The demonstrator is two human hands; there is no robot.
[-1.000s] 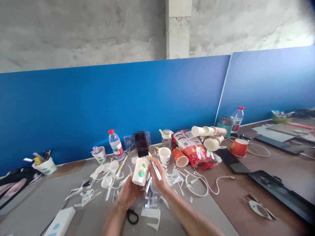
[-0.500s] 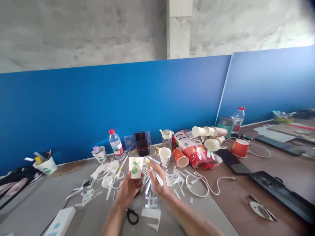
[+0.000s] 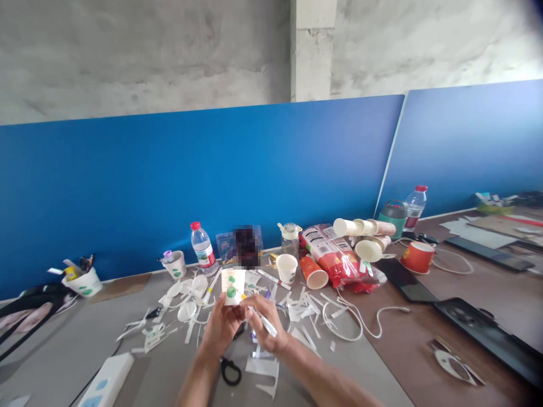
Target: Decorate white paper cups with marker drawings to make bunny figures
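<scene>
My left hand [image 3: 223, 325] is wrapped round a small white paper cup [image 3: 233, 284] with a green dotted print, held upright above the desk. In my right hand [image 3: 263, 310] is a white marker [image 3: 267, 325], gripped like a pen. Its yellow tip end points at the cup's lower right side; whether it touches, I cannot tell. White paper strips [image 3: 303, 305] lie scattered round both hands. Beneath my wrists are a scissors' black handle [image 3: 231, 373] and a cut white paper piece [image 3: 263, 370].
Another white paper cup [image 3: 287, 268] and a tipped orange cup [image 3: 314, 273] stand beyond my right hand, near a red plastic pack [image 3: 335, 257]. A water bottle [image 3: 203, 249] is at the back left. A white power strip [image 3: 106, 381] lies front left; a cable [image 3: 360, 333] loops right.
My right hand has moved left and slightly down, bringing the marker's tip end close to the cup's side. The cup in my left hand has turned slightly.
</scene>
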